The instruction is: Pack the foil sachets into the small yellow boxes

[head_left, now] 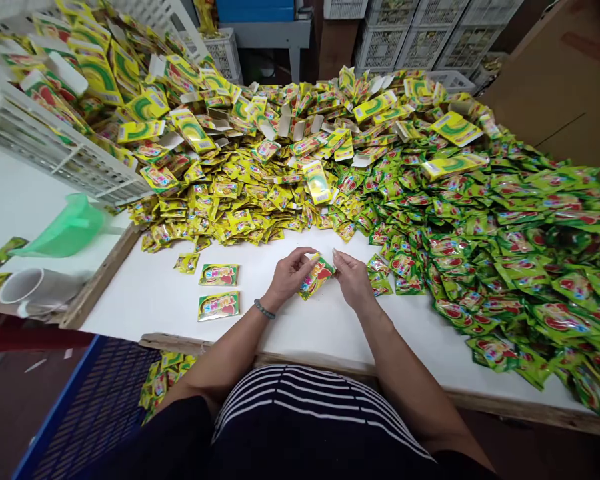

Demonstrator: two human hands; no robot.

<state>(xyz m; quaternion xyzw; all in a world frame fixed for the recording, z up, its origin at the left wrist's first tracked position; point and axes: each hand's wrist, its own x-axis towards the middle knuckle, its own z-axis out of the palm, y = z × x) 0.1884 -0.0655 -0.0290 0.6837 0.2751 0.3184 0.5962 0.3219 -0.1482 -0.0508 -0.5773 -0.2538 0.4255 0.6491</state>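
1. The small yellow-and-green box (314, 279) is held in front of the body, tilted above the bare white part of the bench (310, 333), toward its near edge.
2. The box's left side is gripped by the left hand (291, 273), with the thumb and fingers closed on it. A beaded bracelet (264, 309) is worn on that wrist.
3. The box's right corner is met by the fingertips of the right hand (353, 275), which are drawn close together. Whether the corner is pinched or only touched cannot be told.
4. Two closed boxes (219, 290) are laid flat to the left of the left hand, one nearer the bench's near edge than the other. A small yellow packet (187, 263) is seen just beside them.
5. The space just right of the right hand is taken up by green packets (480, 247), heaped to the bench's right end.
6. Beyond the hands, yellow packets (225, 207) are piled, and the far edge is covered by heaped open cartons (315, 183).
7. The far left corner is blocked by a white plastic basket (65, 150), tipped and filled with cartons.
8. At the left, past a wooden strip (103, 277), a green scoop (67, 230) and a white mug (40, 288) are set.
9. Below the near edge, more packets are held in a blue crate (87, 393).
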